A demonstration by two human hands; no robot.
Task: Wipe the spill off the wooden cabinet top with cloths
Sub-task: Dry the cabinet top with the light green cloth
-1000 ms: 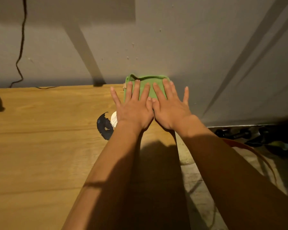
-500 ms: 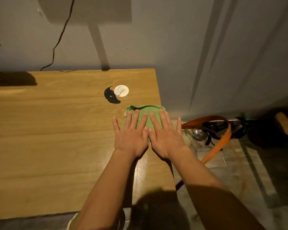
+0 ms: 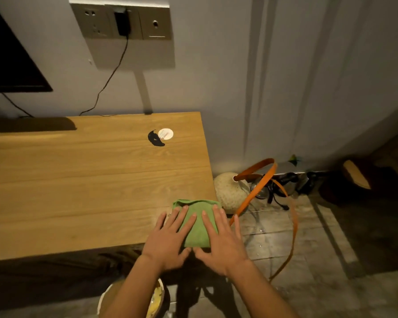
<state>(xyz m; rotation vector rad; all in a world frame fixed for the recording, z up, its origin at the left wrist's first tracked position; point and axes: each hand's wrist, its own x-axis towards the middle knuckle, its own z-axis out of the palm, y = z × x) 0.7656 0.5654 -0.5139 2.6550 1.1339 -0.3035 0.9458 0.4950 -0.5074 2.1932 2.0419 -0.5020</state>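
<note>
Wood-grain boards make up the tabletop [image 3: 78, 180], which runs along a grey wall [image 3: 216, 76] above a dark tiled floor [image 3: 319, 260]. Nearest the camera, below the tabletop's front edge, a pale bowl [image 3: 157, 301] with something yellow inside sits on the floor, partly hidden by the left forearm.

Both hands lie flat on a folded green cloth [image 3: 198, 228] at the tabletop's front right corner. The left hand [image 3: 168, 242] covers the cloth's left side and the right hand [image 3: 223, 244] covers its right side, with the thumbs meeting at the cloth's near edge. All the fingers [image 3: 182, 216] are spread and straight, pressing down on the cloth rather than gripping it. The cloth's far edge is slightly rumpled, and its right edge reaches the tabletop's right edge.

Just right of that corner, on the floor, rests a round pale ball-like thing [image 3: 230, 191], with an orange strap [image 3: 262, 184] looping over it and trailing across the tiles. Dark gear [image 3: 283, 182] lies behind the strap, against the wall.

Farther back on the tabletop, well apart from the cloth, a black smear [image 3: 155, 138] touches a small white disc [image 3: 166, 133]. Behind the tabletop, a socket panel [image 3: 122, 21] holds a black plug, its cable [image 3: 110, 76] dropping toward the tabletop's back edge. A dark screen [image 3: 7, 60] fills the upper left.
</note>
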